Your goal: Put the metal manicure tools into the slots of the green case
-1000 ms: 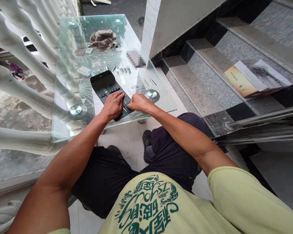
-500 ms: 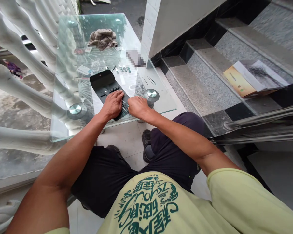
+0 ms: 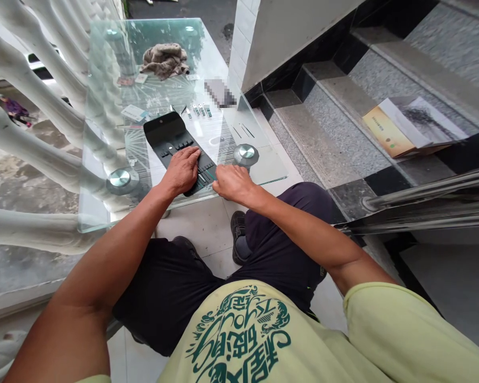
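Observation:
A black fold-out tool case lies unfolded on the glass table, with elastic loops and several slim metal tools in its near part. My left hand rests on the case, fingers stretched out over it. At the case's right edge, my right hand is closed in a pinch; whatever sits between its fingertips is too small to make out. Beyond the case stand out several nail clippers in a row. To the right lie a few thin metal tools.
The glass table has round metal caps. A crumpled cloth, a blurred-out flat object and a card lie on it. White balusters flank the left; stairs with an open box rise right.
My right hand has shifted slightly right and toward me, away from the case's loops. My left hand stays on the case. The view has moved a little.

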The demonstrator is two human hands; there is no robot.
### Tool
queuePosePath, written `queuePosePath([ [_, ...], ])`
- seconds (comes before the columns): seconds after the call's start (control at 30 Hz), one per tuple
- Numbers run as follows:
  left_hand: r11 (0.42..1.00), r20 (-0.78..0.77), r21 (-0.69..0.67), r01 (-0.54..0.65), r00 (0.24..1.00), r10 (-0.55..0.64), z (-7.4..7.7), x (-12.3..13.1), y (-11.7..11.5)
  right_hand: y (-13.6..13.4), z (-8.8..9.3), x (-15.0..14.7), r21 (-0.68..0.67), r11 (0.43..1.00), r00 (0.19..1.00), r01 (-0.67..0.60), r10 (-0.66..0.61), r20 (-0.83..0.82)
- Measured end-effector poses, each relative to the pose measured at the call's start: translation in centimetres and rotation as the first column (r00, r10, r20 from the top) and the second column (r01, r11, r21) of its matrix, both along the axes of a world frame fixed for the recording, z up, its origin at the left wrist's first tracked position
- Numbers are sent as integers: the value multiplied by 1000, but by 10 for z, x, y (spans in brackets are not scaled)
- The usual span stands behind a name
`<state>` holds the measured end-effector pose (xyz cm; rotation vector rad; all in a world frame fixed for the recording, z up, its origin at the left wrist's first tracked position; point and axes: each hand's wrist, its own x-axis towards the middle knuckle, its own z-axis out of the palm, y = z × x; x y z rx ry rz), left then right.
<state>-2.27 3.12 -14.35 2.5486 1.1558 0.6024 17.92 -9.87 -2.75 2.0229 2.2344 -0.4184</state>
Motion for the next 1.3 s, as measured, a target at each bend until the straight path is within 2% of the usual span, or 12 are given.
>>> queuePosePath([
  [0.13, 1000, 5, -8, 2, 1000, -2, 0, 0, -1, -19, -7, 7, 88, 994, 997, -65, 61, 50],
  [0.27, 1000, -10, 3, -4, 1000, 4, 0, 0, -1, -22, -18, 15, 124, 981, 988, -151, 146, 53],
  [0.4, 1000, -6, 5, -4, 1000, 4, 1, -1, 0, -16, -21, 11, 106, 992, 997, -70, 66, 35],
  [0.67, 1000, -12, 4, -11, 1000, 11, 1, -1, 1, -14, -11, 8, 38, 999, 1000, 8, -9, 20],
  [1.03, 1000, -24, 21, -10, 1000, 10, 2, -1, 0, -24, -18, 21, 78, 997, 999, -1, -2, 39],
  [1.3, 1000, -24, 19, -16, 1000, 16, 1, -2, 1, -4, -16, 27, 73, 997, 1000, 18, -18, -2],
])
